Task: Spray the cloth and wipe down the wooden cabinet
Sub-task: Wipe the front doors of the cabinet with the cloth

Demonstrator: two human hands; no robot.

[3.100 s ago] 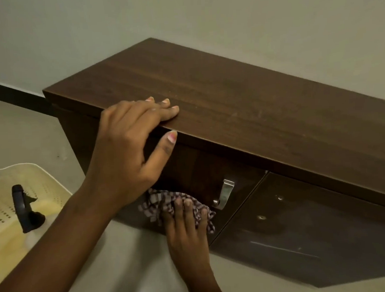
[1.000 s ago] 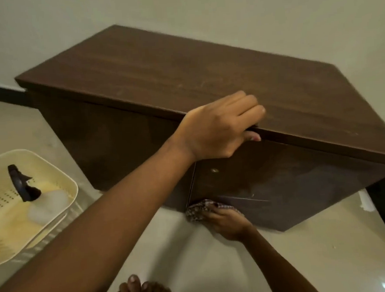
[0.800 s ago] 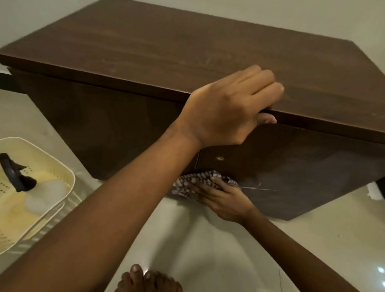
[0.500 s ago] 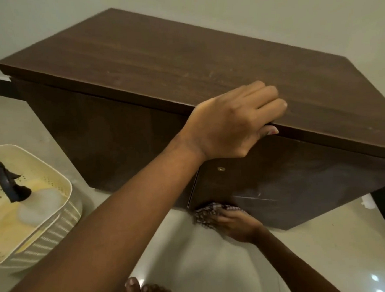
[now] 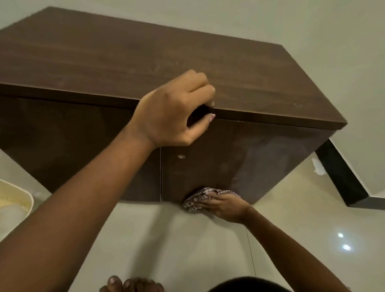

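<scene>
At the far left edge a cream basket (image 5: 21, 199) sits on the floor, only its corner in view; next comes the wooden cabinet (image 5: 114, 60), a low dark unit against the wall with 2 door panels on its front; the left hand (image 5: 173, 111) curls over the front lip of the top, fingers above and thumb tucked under the edge, clamped on the lip as a brace; further right and low down, the right hand (image 5: 224, 203) lies flat with fingers spread, pressing the checked cloth (image 5: 197, 199) against the bottom edge of the right door, just where it meets the floor tiles (image 5: 304, 218); the cloth is pinned under the palm rather than pinched; my guess is the wipe is working along the lower strip; risks from here: the cloth could drag onto the floor and pick up grit, smearing the glossy panel; leaning hard on the lip could tip balance forward
</scene>
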